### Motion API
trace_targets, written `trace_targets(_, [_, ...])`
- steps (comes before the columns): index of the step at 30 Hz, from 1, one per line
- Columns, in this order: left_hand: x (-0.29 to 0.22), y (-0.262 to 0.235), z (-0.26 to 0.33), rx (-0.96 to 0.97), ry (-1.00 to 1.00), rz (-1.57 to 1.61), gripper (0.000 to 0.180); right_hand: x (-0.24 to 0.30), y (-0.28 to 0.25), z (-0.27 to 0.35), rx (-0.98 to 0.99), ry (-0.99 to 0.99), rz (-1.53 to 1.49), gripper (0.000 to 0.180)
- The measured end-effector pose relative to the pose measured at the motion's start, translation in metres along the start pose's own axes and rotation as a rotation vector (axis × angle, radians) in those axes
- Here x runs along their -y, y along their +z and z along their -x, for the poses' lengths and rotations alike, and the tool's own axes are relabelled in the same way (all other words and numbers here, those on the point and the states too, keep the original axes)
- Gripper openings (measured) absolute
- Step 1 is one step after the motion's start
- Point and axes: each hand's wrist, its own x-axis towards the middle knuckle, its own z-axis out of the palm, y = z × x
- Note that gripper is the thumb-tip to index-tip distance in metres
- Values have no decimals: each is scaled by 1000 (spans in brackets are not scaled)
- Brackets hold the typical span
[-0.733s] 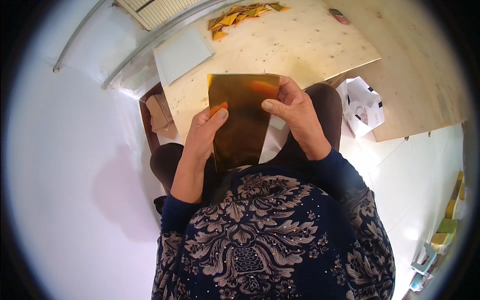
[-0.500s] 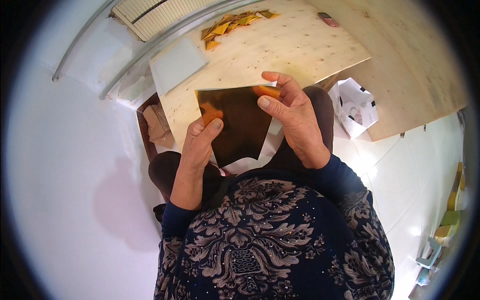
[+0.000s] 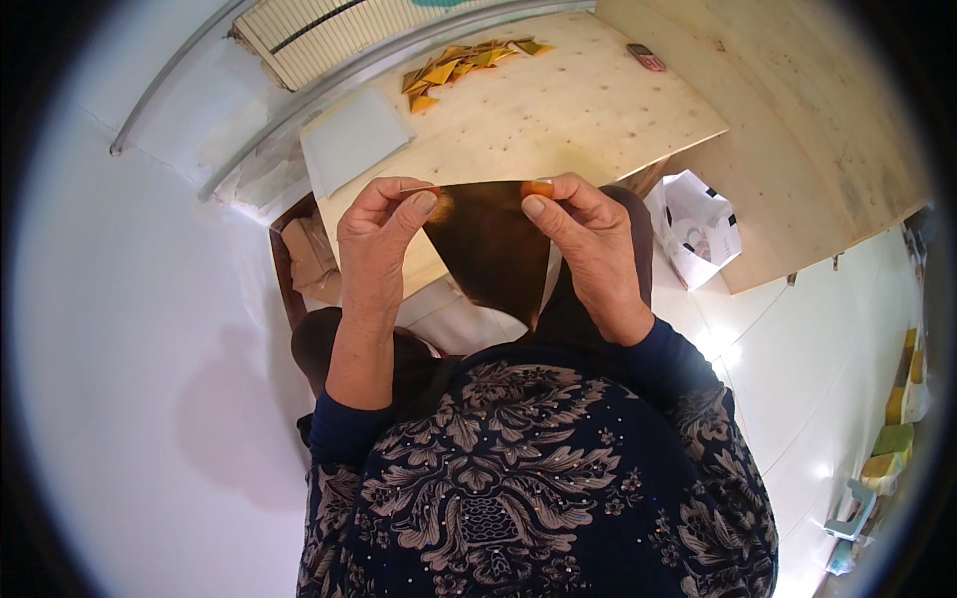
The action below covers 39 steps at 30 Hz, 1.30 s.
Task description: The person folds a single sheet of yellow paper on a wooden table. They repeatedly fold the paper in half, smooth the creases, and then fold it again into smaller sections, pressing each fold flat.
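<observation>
A dark brown-gold sheet of paper (image 3: 490, 249), folded into a downward-pointing triangle, hangs between my two hands above my lap. My left hand (image 3: 377, 239) pinches its top left corner between thumb and forefinger. My right hand (image 3: 588, 239) pinches the top right corner the same way. The sheet's top edge runs level between the fingertips, and its point hangs toward my patterned dark blue top. Both forearms come up from the lower edge.
A pale wooden table (image 3: 598, 110) lies ahead, with a pile of folded gold paper pieces (image 3: 459, 65) at its far edge, a white sheet stack (image 3: 354, 140) at left and a small phone-like object (image 3: 646, 57). A white bag (image 3: 698, 224) stands right; a brown box (image 3: 304, 254) left.
The sheet was a rectangle held upright before; now it is a triangle held by its two upper corners. My hands have spread apart and risen to the same level.
</observation>
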Motion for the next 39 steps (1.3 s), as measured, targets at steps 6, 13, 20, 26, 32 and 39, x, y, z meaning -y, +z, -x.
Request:
trace_targets(6, [-3, 8, -2, 21, 18, 20, 15, 9, -6, -2, -49, -46, 26, 11])
trace_targets(13, [-3, 11, -5, 32, -9, 32, 17, 12, -7, -4, -122, -127, 7, 10])
trace_targets(20, [-5, 17, -3, 14, -16, 97, 13, 10, -13, -1, -160, -93, -79, 12])
trace_targets(26, [-13, 21, -1, 61, 0, 114, 13, 2, -16, -6, -223, -90, -167, 10])
trace_targets(32, [-21, 23, -5, 20, -4, 46, 14, 4, -15, -8, -182, -101, -136, 11])
trace_targets(39, [-36, 36, -9, 156, 553, -749, 28, 16, -4, -14, 20, -223, 430, 7])
